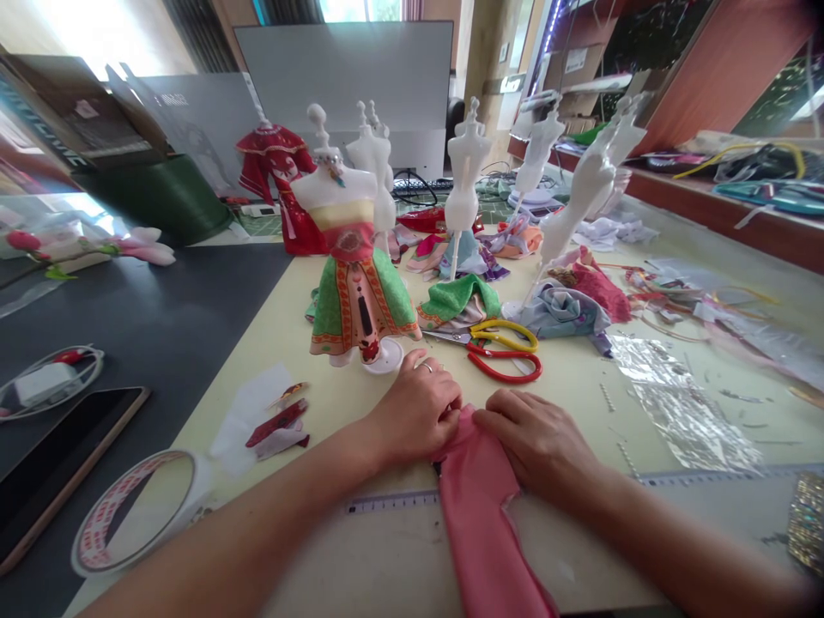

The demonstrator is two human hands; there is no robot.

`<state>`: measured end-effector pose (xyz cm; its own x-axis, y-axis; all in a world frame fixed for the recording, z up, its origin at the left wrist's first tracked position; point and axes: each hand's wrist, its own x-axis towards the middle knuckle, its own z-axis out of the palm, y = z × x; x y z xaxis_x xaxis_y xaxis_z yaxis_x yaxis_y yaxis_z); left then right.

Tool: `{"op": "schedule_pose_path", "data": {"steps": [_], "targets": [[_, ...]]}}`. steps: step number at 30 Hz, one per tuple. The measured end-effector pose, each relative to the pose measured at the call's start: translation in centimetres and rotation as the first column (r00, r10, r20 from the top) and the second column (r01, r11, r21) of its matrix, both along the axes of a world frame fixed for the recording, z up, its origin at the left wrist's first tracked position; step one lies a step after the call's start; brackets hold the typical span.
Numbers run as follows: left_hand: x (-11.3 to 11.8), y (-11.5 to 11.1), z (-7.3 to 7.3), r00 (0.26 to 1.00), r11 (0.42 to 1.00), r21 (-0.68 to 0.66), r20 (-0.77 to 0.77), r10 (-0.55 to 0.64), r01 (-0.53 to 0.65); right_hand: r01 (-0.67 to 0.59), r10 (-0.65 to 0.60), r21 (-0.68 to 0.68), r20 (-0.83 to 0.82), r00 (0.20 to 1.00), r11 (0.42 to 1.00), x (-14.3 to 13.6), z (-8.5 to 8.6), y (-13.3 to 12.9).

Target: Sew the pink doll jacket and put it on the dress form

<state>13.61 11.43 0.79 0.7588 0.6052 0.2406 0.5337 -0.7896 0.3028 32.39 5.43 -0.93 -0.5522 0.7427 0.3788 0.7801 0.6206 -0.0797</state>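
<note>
A strip of pink fabric [480, 515] hangs down toward me across the table's near side. My left hand [418, 403], with a ring on one finger, pinches its top end from the left. From the right, my right hand [534, 433] grips the same end, fingers curled close to the left ones. Just beyond my hands lie scissors [505, 350] with red and yellow handles. Behind my left hand stands a small mannequin in a green and pink dress [364, 300]. A clear ruler [392, 502] runs under the fabric.
Several bare white mannequins [464, 172] stand at the back before a monitor [348, 94]. Cloth scraps [566, 311] lie around their bases. A silvery plastic sheet [686, 408] is at right. On the left are a tape roll [196, 493], a phone [70, 468] and a charger [48, 384].
</note>
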Motion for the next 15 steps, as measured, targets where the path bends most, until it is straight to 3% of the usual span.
{"op": "schedule_pose_path", "data": {"steps": [15], "targets": [[0.09, -0.12, -0.10, 1.000, 1.000, 0.007, -0.016, 0.017, -0.017, 0.001, -0.002, 0.030, 0.031, 1.000, 1.000, 0.08, -0.21, 0.03]]}}
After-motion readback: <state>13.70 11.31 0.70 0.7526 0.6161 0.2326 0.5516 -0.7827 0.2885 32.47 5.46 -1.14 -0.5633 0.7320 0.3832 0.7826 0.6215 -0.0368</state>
